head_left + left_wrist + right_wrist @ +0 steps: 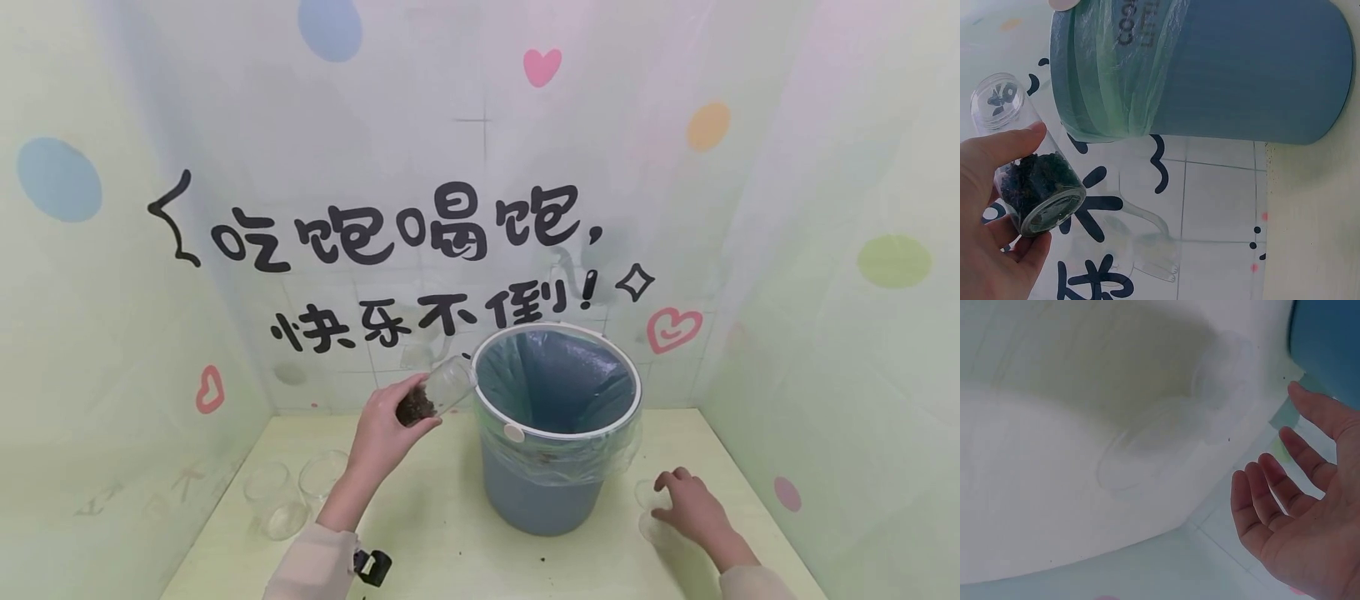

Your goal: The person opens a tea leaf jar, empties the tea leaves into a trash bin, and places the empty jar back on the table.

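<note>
My left hand [381, 429] grips a clear jar [452, 382] with dark, crumbly bits at its base. The jar is tilted, its mouth end near the white rim of a blue bin [540, 496]. In the left wrist view, the thumb lies across the side of the jar [1047, 172] and the dark bits [1035, 178] sit toward its bottom. To the right of the bin, my right hand [696, 510] hovers with loosely bent fingers over two clear round lids. The right wrist view shows nothing in that hand [1310, 519], and the lids [1154, 444] lie flat on the table.
A thin plastic liner [555, 458] hangs over the bin's rim. Several clear containers [285, 518] stand at the table's left. A black strap piece [373, 568] shows beside the left sleeve. Small dark specks [542, 559] dot the table [450, 575]. Printed sheeting [412, 125] encloses three sides.
</note>
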Demonstrator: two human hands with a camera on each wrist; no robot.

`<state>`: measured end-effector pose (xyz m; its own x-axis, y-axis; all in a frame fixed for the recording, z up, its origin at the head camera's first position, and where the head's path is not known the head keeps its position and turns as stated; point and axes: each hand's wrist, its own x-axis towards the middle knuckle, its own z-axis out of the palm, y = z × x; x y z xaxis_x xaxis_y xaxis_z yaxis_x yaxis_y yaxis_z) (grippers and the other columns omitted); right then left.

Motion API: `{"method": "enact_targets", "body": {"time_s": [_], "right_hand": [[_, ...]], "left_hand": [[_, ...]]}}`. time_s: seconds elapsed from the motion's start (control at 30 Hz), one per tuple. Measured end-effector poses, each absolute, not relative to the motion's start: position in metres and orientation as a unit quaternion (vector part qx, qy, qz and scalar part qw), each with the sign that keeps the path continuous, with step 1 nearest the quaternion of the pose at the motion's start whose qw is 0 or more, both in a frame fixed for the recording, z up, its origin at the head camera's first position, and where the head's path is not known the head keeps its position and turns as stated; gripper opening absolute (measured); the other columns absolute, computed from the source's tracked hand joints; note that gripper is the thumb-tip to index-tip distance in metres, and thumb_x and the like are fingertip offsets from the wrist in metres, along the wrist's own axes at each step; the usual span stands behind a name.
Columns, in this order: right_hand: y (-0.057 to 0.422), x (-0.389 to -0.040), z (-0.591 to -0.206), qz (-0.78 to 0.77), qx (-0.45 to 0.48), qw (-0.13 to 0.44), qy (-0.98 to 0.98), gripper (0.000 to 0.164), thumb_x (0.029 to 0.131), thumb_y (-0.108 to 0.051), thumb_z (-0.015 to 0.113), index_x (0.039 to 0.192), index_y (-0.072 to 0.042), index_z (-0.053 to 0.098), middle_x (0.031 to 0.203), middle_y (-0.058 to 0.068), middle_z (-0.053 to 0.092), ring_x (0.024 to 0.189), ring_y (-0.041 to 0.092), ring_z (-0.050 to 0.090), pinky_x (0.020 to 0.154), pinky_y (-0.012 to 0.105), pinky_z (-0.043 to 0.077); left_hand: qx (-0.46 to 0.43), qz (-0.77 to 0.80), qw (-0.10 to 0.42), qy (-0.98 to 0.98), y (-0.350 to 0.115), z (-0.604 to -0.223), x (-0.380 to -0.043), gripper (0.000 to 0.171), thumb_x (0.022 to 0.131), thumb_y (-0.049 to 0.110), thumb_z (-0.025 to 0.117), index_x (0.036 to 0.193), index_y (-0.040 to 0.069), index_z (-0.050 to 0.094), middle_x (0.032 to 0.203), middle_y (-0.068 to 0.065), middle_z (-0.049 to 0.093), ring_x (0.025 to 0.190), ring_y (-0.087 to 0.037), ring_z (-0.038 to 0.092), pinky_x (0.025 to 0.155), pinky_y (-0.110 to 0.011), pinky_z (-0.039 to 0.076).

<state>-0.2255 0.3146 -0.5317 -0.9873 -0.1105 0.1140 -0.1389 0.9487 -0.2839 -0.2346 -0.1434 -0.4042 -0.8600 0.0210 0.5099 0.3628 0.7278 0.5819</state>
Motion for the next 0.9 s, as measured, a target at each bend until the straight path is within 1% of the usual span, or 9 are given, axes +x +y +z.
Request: {"method": "enact_targets", "body": {"time_s": [0.13, 0.3, 0.37, 0.5, 0.7, 0.9], "right_hand": [[0.321, -0.231, -0.514, 0.148, 0.076, 0.07, -0.984, 0.033, 0.076, -0.017, 0.083, 0.1, -0.004, 0.065, 0.101, 0.017, 0.061, 0.087, 0.035, 0.061, 0.067, 0.049, 0.055], [0.33, -0.24, -0.497, 0.14, 0.096, 0.107, -0.98, 0.032, 0.076, -0.017, 0.082, 0.099, -0.002, 0.065, 0.096, 0.017, 0.06, 0.081, 0.034, 0.061, 0.064, 0.048, 0.054], [0.332, -0.244, -0.488, 0.138, 0.105, 0.123, -0.977, 0.032, 0.076, -0.016, 0.082, 0.098, -0.001, 0.065, 0.094, 0.017, 0.06, 0.078, 0.033, 0.061, 0.065, 0.048, 0.053], [0.335, -0.253, -0.47, 0.141, 0.113, 0.142, -0.973, 0.031, 0.076, -0.014, 0.082, 0.097, 0.001, 0.066, 0.094, 0.019, 0.061, 0.077, 0.033, 0.062, 0.069, 0.05, 0.054], [0.334, -0.263, -0.442, 0.152, 0.108, 0.146, -0.972, 0.03, 0.079, -0.013, 0.079, 0.099, 0.004, 0.065, 0.096, 0.023, 0.061, 0.085, 0.04, 0.062, 0.076, 0.056, 0.054], [0.327, -0.27, -0.413, 0.169, 0.105, 0.129, -0.972, 0.035, 0.085, -0.016, 0.074, 0.109, 0.007, 0.063, 0.109, 0.03, 0.061, 0.098, 0.046, 0.061, 0.086, 0.06, 0.053]], "left_hand": [[-0.112, -0.352, 0.245, -0.896, -0.143, -0.403, -0.235, 0.065, 0.074, 0.022, 0.088, 0.133, 0.014, 0.063, 0.122, -0.01, 0.07, 0.117, -0.036, 0.06, 0.098, -0.054, 0.05], [-0.114, -0.352, 0.247, -0.895, -0.143, -0.402, -0.234, 0.065, 0.073, 0.022, 0.089, 0.132, 0.014, 0.064, 0.121, -0.01, 0.07, 0.116, -0.036, 0.059, 0.097, -0.054, 0.05], [-0.113, -0.353, 0.247, -0.896, -0.143, -0.402, -0.234, 0.064, 0.074, 0.022, 0.089, 0.132, 0.014, 0.063, 0.121, -0.01, 0.07, 0.116, -0.036, 0.059, 0.098, -0.054, 0.05], [-0.113, -0.351, 0.247, -0.896, -0.142, -0.402, -0.234, 0.064, 0.074, 0.022, 0.089, 0.132, 0.014, 0.064, 0.121, -0.01, 0.07, 0.116, -0.036, 0.06, 0.097, -0.054, 0.051], [-0.116, -0.348, 0.251, -0.896, -0.142, -0.402, -0.234, 0.064, 0.073, 0.022, 0.089, 0.132, 0.013, 0.064, 0.12, -0.01, 0.071, 0.115, -0.036, 0.06, 0.097, -0.054, 0.051], [-0.117, -0.348, 0.25, -0.896, -0.142, -0.401, -0.234, 0.064, 0.073, 0.023, 0.089, 0.132, 0.013, 0.064, 0.121, -0.01, 0.071, 0.115, -0.035, 0.06, 0.097, -0.053, 0.05]]}}
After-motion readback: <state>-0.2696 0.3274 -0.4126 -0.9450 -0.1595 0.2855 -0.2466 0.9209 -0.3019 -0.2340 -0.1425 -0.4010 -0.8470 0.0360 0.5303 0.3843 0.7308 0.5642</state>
